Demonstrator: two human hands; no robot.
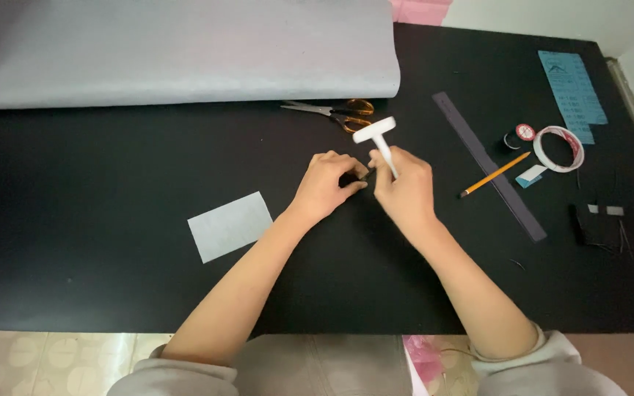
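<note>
My right hand (pixel 403 189) grips a white T-shaped tool (pixel 378 136) by its stem, the crossbar pointing up and away. My left hand (pixel 327 183) is closed next to it, pinching a small dark piece (pixel 351 178) against the black table (pixel 111 242). The two hands nearly touch at the fingertips. What lies under the fingers is hidden.
A big grey sheet (pixel 177 51) covers the far left. Orange-handled scissors (pixel 335 114) lie just beyond my hands. A small grey paper rectangle (pixel 230 226) lies at left. To the right: dark ruler (pixel 489 165), pencil (pixel 494 174), tape roll (pixel 559 149), thread spool (pixel 518 136), blue paper (pixel 572 95), small scraps (pixel 603 220).
</note>
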